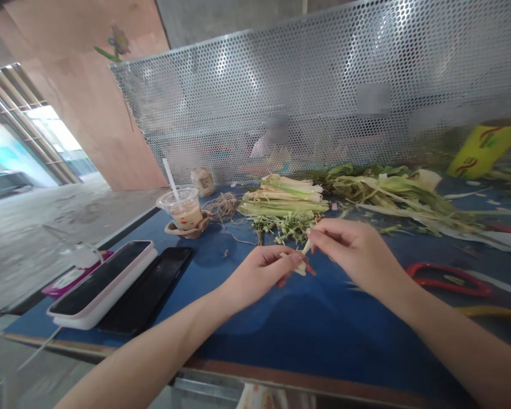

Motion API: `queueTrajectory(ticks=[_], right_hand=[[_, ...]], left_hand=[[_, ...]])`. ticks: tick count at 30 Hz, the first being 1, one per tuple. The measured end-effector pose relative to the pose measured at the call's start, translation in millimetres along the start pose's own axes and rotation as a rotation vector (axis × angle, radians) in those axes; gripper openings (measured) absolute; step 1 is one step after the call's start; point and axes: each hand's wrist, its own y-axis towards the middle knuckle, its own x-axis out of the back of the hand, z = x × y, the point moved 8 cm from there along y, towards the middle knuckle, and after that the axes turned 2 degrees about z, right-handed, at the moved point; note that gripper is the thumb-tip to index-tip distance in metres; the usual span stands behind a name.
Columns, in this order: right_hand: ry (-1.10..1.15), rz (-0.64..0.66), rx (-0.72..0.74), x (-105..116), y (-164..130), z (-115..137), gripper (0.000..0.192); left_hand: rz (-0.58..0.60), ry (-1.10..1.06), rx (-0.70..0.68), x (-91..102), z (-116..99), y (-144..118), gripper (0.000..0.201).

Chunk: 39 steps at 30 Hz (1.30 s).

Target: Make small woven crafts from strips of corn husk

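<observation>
Pale leaf strip (303,257) pinched between left hand (262,272) and right hand (353,250)

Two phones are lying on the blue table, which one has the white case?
The left phone, nearest the table edge. It sits in a thick white case with a pink rim; the phone beside it is plain black and lies flat.

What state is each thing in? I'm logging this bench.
Left hand: pinching the pale stem piece.
Right hand: pinching the same piece.
Drink cup: lidded, straw in, part full.
Black phone: screen dark, flat.
Trimmed stalks: stacked.
</observation>
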Motion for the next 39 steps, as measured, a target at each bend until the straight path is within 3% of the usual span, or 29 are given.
queueTrajectory(ticks=[4,7,10,13,19,23,27,32,35,37,39], right_hand=[[0.175,0.108,-0.111,-10,1,-13,0.037],[0.124,0.173,-0.089,-18,-1,-11,0.036],[0.048,0.22,-0.042,-25,-5,-5,0.03],[0.108,0.282,-0.096,-32,-7,-7,0.02],[0.564,0.51,-0.26,-55,-11,-15,0.024],[0.726,0.564,-0.225,-64,-14,-6,0.031],[0.604,0.462,-0.137,-58,-13,4,0.034],[0.147,0.22,0.109,-38,-12,16,0.033],[-0.078,0.143,0.186,-31,-14,17,0.033],[-0.129,0.123,0.217,-24,-15,18,0.031],[-0.057,0.021,0.205,-6,-12,17,0.031]], left_hand=[[-0.012,-0.29,-0.002,0.4,0,2,0.028],[-0.02,-0.416,-0.026,1.5,-3,2,0.029],[-0.055,-0.362,-0.053,5.5,-5,2,0.027],[-0.079,-0.222,-0.081,8.2,-6,1,0.026],[-0.122,-0.085,-0.172,10.8,-17,-2,0.025],[-0.085,-0.084,-0.194,9.1,-21,-3,0.025],[-0.092,-0.064,-0.196,11.2,-22,-3,0.036],[-0.106,0.016,-0.191,7.8,-24,-6,0.039],[-0.151,-0.004,-0.186,11.1,-22,-7,0.033],[-0.158,-0.082,-0.181,17.1,-20,-6,0.028],[-0.196,-0.195,-0.19,29.6,-21,-5,0.025]])
